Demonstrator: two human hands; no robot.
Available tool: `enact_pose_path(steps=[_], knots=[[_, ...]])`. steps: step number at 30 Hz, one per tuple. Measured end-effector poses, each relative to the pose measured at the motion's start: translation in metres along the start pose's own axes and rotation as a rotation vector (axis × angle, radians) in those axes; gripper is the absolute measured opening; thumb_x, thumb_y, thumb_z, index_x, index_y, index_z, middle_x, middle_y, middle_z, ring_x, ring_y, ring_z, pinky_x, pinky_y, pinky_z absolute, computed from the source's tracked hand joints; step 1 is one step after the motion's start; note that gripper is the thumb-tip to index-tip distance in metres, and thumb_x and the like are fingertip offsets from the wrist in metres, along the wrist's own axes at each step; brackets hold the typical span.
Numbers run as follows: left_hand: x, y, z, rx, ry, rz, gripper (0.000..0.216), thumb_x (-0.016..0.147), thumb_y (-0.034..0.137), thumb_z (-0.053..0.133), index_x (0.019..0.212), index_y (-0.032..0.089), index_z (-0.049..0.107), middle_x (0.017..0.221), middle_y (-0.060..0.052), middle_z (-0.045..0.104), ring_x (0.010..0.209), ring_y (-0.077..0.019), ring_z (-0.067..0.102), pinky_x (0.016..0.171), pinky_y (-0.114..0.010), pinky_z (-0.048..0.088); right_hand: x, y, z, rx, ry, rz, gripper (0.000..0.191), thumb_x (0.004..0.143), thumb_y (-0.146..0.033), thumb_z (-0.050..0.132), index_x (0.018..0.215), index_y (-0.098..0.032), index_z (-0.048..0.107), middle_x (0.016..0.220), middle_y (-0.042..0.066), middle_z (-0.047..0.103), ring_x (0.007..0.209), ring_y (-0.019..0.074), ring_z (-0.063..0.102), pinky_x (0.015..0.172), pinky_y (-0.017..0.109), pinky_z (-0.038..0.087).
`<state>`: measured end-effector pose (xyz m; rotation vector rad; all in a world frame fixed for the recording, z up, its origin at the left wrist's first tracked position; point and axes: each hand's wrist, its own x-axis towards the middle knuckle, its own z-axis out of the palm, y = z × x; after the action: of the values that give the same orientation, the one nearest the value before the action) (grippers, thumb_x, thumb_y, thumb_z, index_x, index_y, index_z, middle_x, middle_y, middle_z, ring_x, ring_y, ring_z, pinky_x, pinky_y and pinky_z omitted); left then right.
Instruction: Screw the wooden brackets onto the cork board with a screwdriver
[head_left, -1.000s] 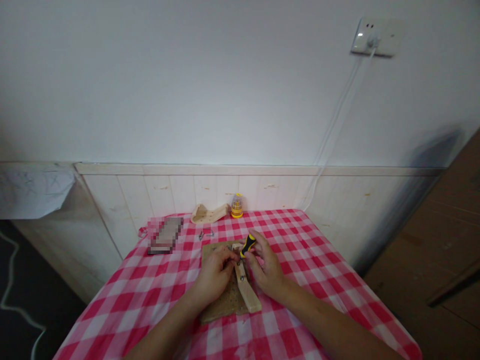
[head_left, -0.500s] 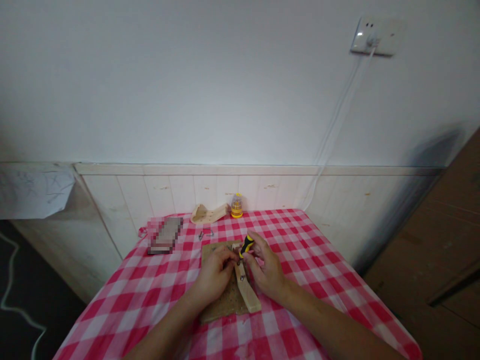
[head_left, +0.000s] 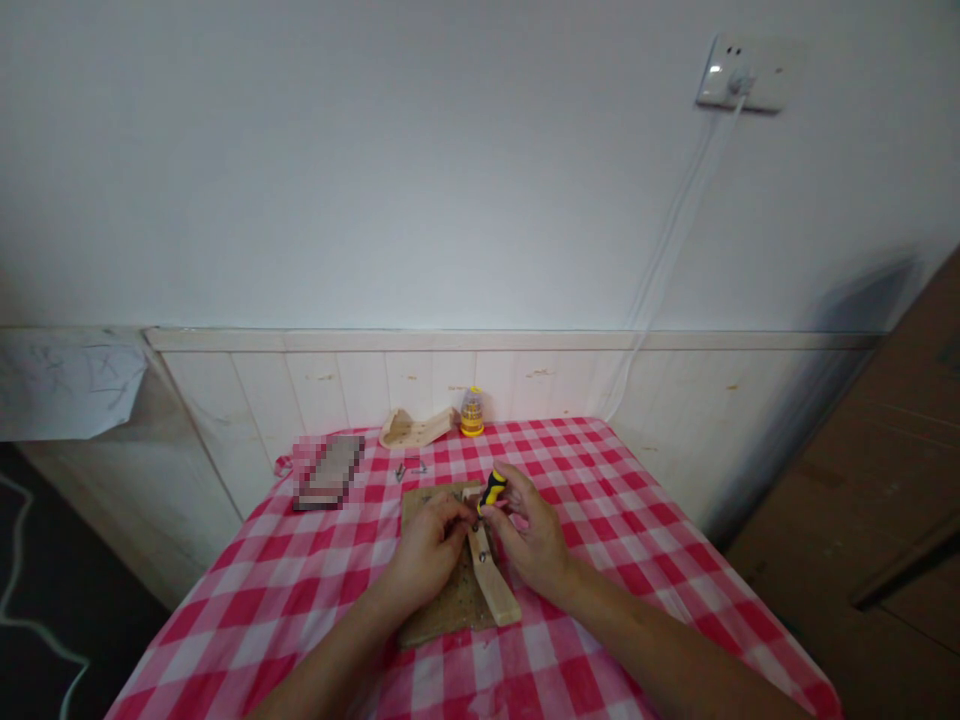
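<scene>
A screwdriver with a black and yellow handle (head_left: 493, 492) is held in the fingers of my right hand (head_left: 536, 535), tilted with its lower end over a pale wooden piece (head_left: 495, 588). That angled piece lies on a brown board (head_left: 442, 612) and has small metal fittings along it. My left hand (head_left: 431, 550) is closed at the left side of the wood, its fingertips pinched beside the screwdriver's lower end. What those fingertips hold, if anything, is hidden. The screwdriver's tip is too small to make out.
A second pale wooden piece (head_left: 416, 430) and a yellow-capped container of bits (head_left: 472, 412) stand at the table's back. Small metal parts (head_left: 401, 471) lie before them. A pixelated flat object (head_left: 330, 472) rests at left on the checkered tablecloth (head_left: 600, 560). A wall socket (head_left: 742, 75) has a cord plugged in.
The screwdriver handle has turned slightly in my right fingers, showing more yellow. Both hands stay in nearly the same place, and the view has shifted a little.
</scene>
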<state>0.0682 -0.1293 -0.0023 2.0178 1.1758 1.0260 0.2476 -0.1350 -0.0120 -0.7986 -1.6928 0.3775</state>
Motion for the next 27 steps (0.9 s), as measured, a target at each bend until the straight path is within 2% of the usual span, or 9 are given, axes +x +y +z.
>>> enact_pose_path(steps=[6, 9, 12, 15, 27], knots=[[-0.001, -0.003, 0.003, -0.025, 0.021, -0.023, 0.015, 0.085, 0.017, 0.053, 0.087, 0.021, 0.067, 0.089, -0.005, 0.069, 0.087, -0.022, 0.064, 0.081, -0.035, 0.049, -0.003, -0.004, -0.002, 0.058, 0.057, -0.003, 0.051, 0.096, -0.021, 0.059, 0.144, -0.027, 0.044, 0.114, 0.009, 0.07, 0.097, 0.0205, 0.074, 0.085, 0.035, 0.063], [-0.003, 0.0, 0.002, -0.045, -0.03, -0.005, 0.011, 0.084, 0.017, 0.055, 0.086, 0.021, 0.065, 0.088, -0.004, 0.069, 0.085, -0.021, 0.063, 0.078, -0.033, 0.048, -0.004, -0.007, -0.005, 0.062, 0.068, 0.001, 0.052, 0.096, -0.024, 0.059, 0.145, -0.025, 0.042, 0.117, 0.011, 0.068, 0.097, 0.0212, 0.073, 0.086, 0.037, 0.062], [-0.005, 0.006, -0.001, -0.073, -0.128, 0.068, 0.012, 0.084, 0.016, 0.057, 0.077, 0.021, 0.065, 0.089, -0.004, 0.07, 0.089, -0.0211, 0.064, 0.081, -0.033, 0.048, -0.005, -0.01, -0.007, 0.068, 0.039, -0.007, 0.052, 0.097, -0.027, 0.057, 0.146, -0.025, 0.041, 0.112, 0.01, 0.068, 0.09, 0.0201, 0.072, 0.081, 0.035, 0.062], [-0.006, 0.01, -0.003, -0.074, -0.18, 0.075, 0.014, 0.084, 0.015, 0.057, 0.074, 0.021, 0.066, 0.088, -0.005, 0.071, 0.09, -0.0216, 0.065, 0.082, -0.033, 0.047, -0.004, -0.013, -0.008, 0.09, 0.017, -0.021, 0.05, 0.099, -0.029, 0.055, 0.147, -0.025, 0.04, 0.109, 0.009, 0.069, 0.087, 0.0195, 0.071, 0.078, 0.034, 0.062], [-0.005, 0.009, -0.004, -0.058, -0.2, 0.087, 0.016, 0.082, 0.012, 0.059, 0.069, 0.02, 0.064, 0.09, -0.006, 0.071, 0.093, -0.0222, 0.064, 0.086, -0.035, 0.047, -0.005, -0.016, -0.008, 0.144, -0.046, -0.05, 0.051, 0.1, -0.026, 0.053, 0.149, -0.028, 0.037, 0.116, 0.011, 0.068, 0.096, 0.0213, 0.072, 0.083, 0.035, 0.061]])
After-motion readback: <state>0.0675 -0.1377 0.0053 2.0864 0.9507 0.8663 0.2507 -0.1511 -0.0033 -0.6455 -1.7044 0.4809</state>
